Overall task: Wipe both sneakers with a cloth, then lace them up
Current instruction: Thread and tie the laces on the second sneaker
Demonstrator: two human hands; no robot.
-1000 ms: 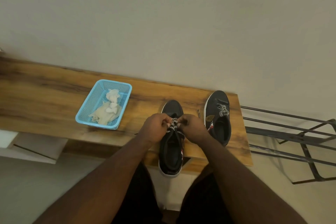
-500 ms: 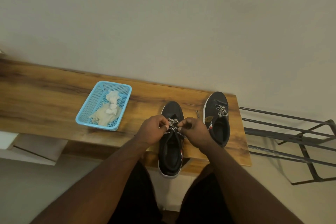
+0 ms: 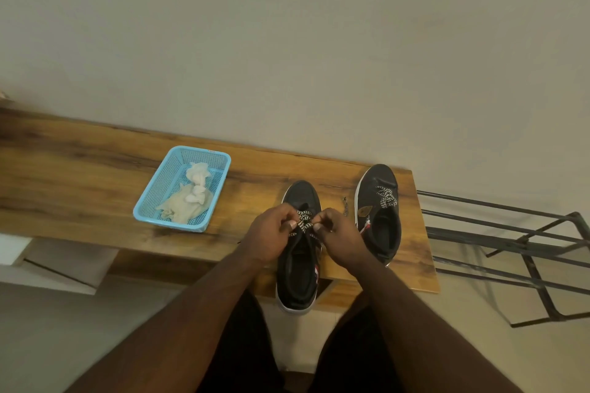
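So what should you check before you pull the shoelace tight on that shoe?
1. Both hands on the lace: ok. The left hand and right hand each pinch the speckled lace.
2. Near sneaker steady on the bench: not ok, its heel hangs over the front edge.
3. Lace ends even: cannot tell, the hands hide them.
4. Other sneaker out of the way: ok, it sits apart to the right.
5. Cloth put away: ok, it lies in the blue basket.
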